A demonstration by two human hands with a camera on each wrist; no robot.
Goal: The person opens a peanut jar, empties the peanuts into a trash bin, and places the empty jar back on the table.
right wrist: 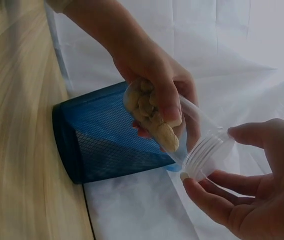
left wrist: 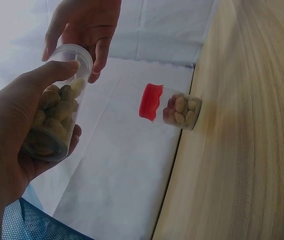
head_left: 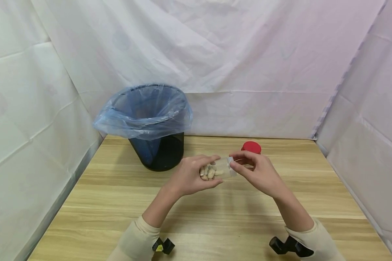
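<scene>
Left hand — around plain clear jar

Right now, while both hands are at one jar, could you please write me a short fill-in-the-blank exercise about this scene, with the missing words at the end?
1. The left hand holds a clear jar with ____ inside.
2. The right hand has its fingers at the neck of the same ____.
3. A second jar, standing on the table, has a ____ lid.
4. The bin is lined with a ____ bag.

Missing words: peanuts; jar; red; blue.
</scene>
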